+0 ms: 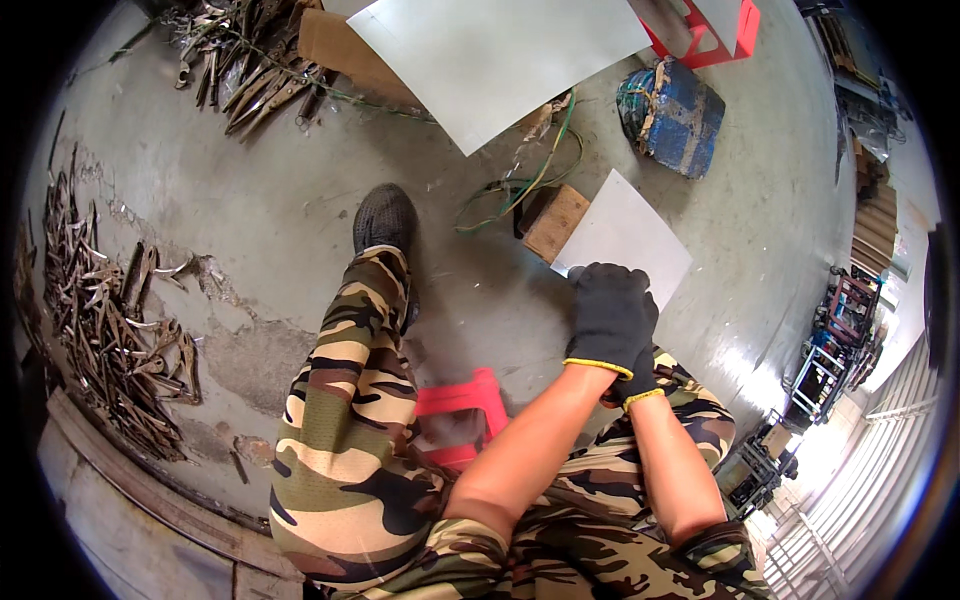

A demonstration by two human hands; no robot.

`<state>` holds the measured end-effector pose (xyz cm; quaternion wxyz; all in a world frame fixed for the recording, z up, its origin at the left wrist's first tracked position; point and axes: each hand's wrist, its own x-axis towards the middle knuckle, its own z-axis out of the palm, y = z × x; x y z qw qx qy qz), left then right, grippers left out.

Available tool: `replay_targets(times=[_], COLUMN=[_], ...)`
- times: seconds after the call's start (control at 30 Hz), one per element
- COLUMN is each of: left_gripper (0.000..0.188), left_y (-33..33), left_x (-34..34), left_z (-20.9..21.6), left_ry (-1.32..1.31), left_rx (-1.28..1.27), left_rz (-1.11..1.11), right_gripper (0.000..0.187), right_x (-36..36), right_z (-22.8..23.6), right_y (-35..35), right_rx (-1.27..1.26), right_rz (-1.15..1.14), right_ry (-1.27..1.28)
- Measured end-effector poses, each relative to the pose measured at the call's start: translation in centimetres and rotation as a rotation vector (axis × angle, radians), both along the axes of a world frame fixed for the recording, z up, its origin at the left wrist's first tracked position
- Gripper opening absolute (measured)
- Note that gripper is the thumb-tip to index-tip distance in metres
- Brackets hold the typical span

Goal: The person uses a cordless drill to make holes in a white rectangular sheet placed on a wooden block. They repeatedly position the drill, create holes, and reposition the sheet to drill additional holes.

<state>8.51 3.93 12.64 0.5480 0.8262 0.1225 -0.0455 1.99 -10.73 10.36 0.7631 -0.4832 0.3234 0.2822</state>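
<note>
A flat, pale grey sheet (pixel 635 235) slants in front of me, with one corner pointing away. My left hand (pixel 608 315), in a black glove with a yellow cuff, is closed over its near edge, fingers curled. Just behind and below it is my right hand (pixel 643 382), gloved the same way. The left glove covers most of it, so its fingers are hidden. A brown wooden block (pixel 556 223) with a dark side lies against the sheet's left edge. Green and yellow cord (pixel 545 180) loops on the floor beyond the block.
A larger pale sheet (pixel 490 60) spans the top. Beside it stand a blue taped bundle (pixel 685 120) and red stool (pixel 735 45). Heaps of rusty pliers-like tools (pixel 120 340) lie left, more metal pieces (pixel 265 90) far left. A pink-red stool (pixel 465 405) sits between my legs.
</note>
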Motion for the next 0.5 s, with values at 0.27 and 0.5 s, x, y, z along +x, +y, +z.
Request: replay_targets(times=[0.27,0.5], left_gripper=[0.009,0.007], left_y=[-1.3,-0.9], left_x=[0.1,-0.3], left_z=[-0.7,-0.6], left_ry=[-0.066,-0.127], left_rx=[-0.039,-0.065], left_rz=[0.08,0.128], right_gripper=[0.041,0.042], right_x=[-1.5,-1.6], right_z=[-2.5,-1.7], right_y=[-5.4,-3.8], right_rx=[-0.54,-0.608], right_rz=[0.48,0.411], right_ry=[-0.267,-0.219])
